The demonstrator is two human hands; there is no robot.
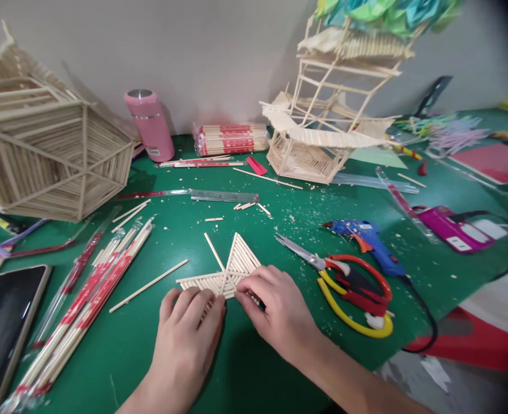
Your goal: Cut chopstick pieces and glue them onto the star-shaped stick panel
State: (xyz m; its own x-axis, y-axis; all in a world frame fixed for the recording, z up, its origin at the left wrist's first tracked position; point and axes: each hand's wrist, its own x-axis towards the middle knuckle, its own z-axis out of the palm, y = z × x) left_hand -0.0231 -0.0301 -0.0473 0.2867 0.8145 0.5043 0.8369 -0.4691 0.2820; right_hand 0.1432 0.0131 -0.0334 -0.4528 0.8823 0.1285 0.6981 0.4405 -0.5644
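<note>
A small flat panel of thin wooden sticks [246, 256] lies on the green table, its spokes meeting at a centre with rows of sticks filling some wedges. My left hand [189, 333] is closed over the panel's near left edge, fingers bent and pressed onto it. On the near right side, my right hand [282, 307] pinches the panel's edge between thumb and fingers; whether a separate short stick is in the pinch is hidden. One loose stick [148, 286] rests left of the panel. Scissors [353, 293] with red and yellow handles lie to its right, blades apart.
Behind the scissors lies a blue glue gun [368, 238], its cord running toward the front edge. Bundled chopsticks [94, 299] and a phone [8, 333] are at left. Farther back stand a large stick model [60, 155], a pink bottle [150, 126] and a stick tower [323, 138].
</note>
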